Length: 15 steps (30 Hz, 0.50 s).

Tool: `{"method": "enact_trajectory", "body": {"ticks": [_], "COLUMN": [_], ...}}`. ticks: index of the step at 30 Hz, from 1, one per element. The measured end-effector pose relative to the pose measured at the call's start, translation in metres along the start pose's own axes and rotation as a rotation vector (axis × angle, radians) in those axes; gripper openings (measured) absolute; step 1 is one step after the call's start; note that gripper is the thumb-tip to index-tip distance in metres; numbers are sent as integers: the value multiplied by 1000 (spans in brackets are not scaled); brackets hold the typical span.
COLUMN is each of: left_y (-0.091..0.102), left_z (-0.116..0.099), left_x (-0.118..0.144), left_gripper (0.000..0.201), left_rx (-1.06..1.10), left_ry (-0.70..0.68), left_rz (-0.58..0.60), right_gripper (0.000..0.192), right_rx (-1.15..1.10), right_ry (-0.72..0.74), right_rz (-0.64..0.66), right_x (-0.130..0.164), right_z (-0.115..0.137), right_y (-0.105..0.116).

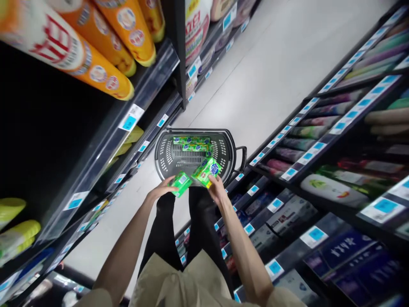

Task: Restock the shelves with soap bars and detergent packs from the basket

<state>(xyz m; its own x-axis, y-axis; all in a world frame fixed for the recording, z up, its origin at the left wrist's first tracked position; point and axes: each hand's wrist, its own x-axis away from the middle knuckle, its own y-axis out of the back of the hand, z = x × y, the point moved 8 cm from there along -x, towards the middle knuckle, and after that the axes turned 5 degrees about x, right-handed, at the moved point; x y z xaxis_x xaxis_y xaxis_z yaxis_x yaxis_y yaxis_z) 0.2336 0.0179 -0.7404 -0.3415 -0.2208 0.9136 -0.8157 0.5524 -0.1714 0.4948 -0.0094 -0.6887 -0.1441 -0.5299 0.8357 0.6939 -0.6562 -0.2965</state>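
Presently observed: left hand [162, 189] clamped on a small green packet [180, 183], right hand [217, 187] clamped on a larger green packet [207, 170], both held just over the near rim of the grey basket [163, 153] standing on the aisle floor [275, 72]. Similar green packets [191, 144] lying against the basket's far wall. Risk noted: release short of the near rim likely to drop either packet onto the floor. Grip by fingertips only; slippage possible.

Green packets [180, 183] with blue-white labels, grey perforated basket [166, 153], orange bottles [105, 38].
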Motion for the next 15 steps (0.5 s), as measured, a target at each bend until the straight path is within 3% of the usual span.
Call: {"method": "enact_trajectory", "body": {"ticks": [5,8,11,15], "left_y": [-1,-1,-5,-26], "left_z": [31,51,67,80], "left_x": [37,52,67,91], "left_gripper": [101,94,93,81], "left_rx": [-128,-239,-370,-525], "left_ry": [28,83,167,251], "left_rz": [81,102,117,219], "right_gripper": [71,72,71,65], "right_rx": [210,286,332,351], "right_ry": [52,57,-5,-144], "right_rz": [-10,95,206,319], "right_x": [9,18,33,62], "right_z": [23,32,31,16], "right_y": [-22,-46,-68,-91]}}
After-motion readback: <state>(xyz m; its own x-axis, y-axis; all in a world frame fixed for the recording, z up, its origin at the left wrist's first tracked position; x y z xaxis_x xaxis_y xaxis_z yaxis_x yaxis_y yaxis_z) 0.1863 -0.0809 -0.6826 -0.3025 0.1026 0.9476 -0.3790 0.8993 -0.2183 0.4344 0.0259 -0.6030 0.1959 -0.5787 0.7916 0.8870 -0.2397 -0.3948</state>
